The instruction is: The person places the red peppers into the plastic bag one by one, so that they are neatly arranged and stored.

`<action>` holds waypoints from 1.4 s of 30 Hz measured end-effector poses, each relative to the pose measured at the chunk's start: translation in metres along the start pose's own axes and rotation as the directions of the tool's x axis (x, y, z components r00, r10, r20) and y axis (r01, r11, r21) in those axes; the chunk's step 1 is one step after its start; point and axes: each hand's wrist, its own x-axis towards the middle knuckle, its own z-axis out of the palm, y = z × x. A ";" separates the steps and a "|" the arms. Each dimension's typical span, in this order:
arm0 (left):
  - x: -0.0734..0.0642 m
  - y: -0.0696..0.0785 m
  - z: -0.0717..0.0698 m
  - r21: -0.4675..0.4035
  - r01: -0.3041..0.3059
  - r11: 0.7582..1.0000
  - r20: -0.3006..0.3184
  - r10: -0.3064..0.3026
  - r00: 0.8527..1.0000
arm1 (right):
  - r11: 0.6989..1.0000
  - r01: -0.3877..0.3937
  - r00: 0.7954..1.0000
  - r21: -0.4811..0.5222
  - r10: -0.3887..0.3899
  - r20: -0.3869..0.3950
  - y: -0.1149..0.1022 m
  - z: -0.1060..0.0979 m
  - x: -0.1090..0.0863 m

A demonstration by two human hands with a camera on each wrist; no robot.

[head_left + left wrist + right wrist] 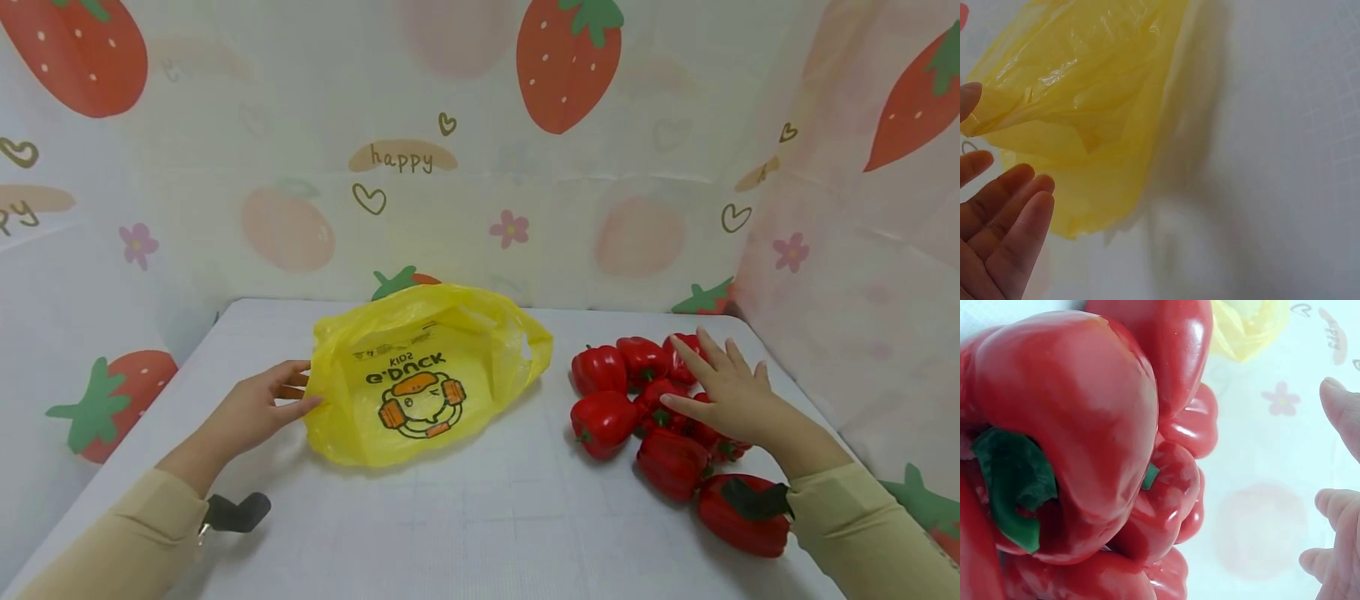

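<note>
One yellow, crinkled thin-plastic bag lying on the white, smooth-topped table, left of centre, rim gaping toward the person. Printed on it, upside down: a duck face with orange headphones, plus black lettering reading "G.DUCK KIDS". Handle cut-out visible at the right end.

Bare left hand at the bag's left edge, beige padded sleeve behind the wrist. Thumb and fingers well parted, not closed round the plastic; thumb tip overlapping the rim in the head view. Rim close to the thumb in the left wrist view; unable to confirm actual contact.

Bare right hand over the right side of a cluster of glossy red bell peppers with green stems. Fingers spread wide and nearly straight, nothing held. Seen apart from the peppers in the right wrist view.

Peppers grouped closely on the table to the right of the bag, with a strip of bare table between. Unable to give an exact count, several being partly covered by the hand. Nearest the person: one elongated pepper, partly behind the black wrist fitting at the right cuff.

Behind: pale printed sheet with red strawberries, pink flowers, outlined hearts and the word "happy".
</note>
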 end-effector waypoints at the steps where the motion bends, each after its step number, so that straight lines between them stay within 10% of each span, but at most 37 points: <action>1: 0.000 0.000 0.000 -0.001 0.003 1.000 0.001 -0.003 1.000 | 1.000 0.000 1.000 0.001 0.000 -0.001 0.000 0.000 0.000; 42: 0.003 0.003 0.008 -0.007 0.066 0.998 -0.094 -0.066 0.993 | 0.999 0.007 1.000 0.038 -0.007 -0.005 0.010 -0.008 -0.009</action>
